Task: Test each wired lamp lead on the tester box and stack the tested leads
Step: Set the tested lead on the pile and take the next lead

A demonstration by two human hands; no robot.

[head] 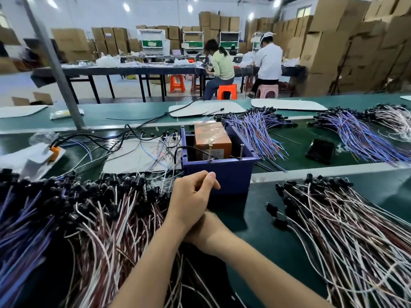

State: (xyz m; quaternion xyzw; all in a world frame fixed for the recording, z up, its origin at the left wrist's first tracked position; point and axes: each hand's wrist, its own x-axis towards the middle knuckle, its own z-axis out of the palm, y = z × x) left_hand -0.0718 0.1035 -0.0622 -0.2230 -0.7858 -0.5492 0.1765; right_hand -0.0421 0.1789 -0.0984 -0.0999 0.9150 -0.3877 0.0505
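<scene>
While the left hand (192,202) curls loosely just before the tester box (229,176), holding a lead or not I cannot tell, the right hand (205,230) lies mostly hidden under its wrist, grip unseen, with a heap of leads (100,210) left of the box and a second heap (338,221) right of it on the bench (278,245).

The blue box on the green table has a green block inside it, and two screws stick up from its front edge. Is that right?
Not quite: the block inside is orange, not green, as the head view shows. The rest holds: the blue box sits on the green table, with two screws standing up from its front edge.
</scene>
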